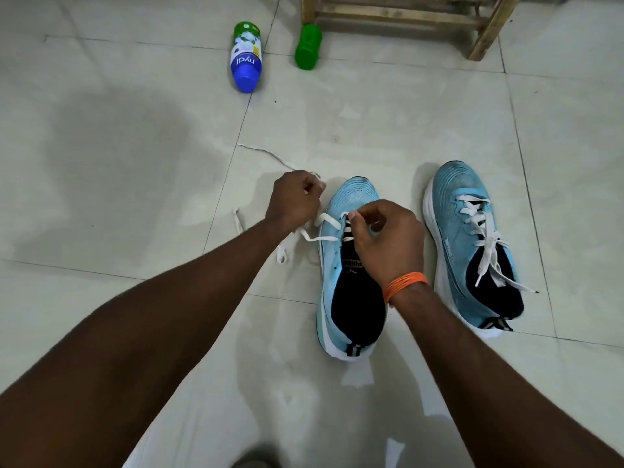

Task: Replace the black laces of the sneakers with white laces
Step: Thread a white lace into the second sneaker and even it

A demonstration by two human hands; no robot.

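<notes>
Pale floor tiles [135,163] carry both sneakers, toes pointing away from the person. On the sneaker under the hands [351,197], a white lace [326,220] crosses the eyelets nearest the toe; the dark tongue lies open below. The right hand [388,241] sits over the eyelet rows, thumb and forefinger pinched on the lace at the shoe's middle. From there the lace runs out over the shoe's left side to the left hand [295,201], which is fisted round it just beside the toe. Loose lengths trail on the floor past that fist. An orange thread band [405,283] circles the right wrist. The second sneaker [462,197], just beside on the right, is laced in white with its ends loose. Well apart, toward the floor's far edge, are a blue-capped bottle [246,57] and a green bottle [308,46], near a wooden rack [405,15].
</notes>
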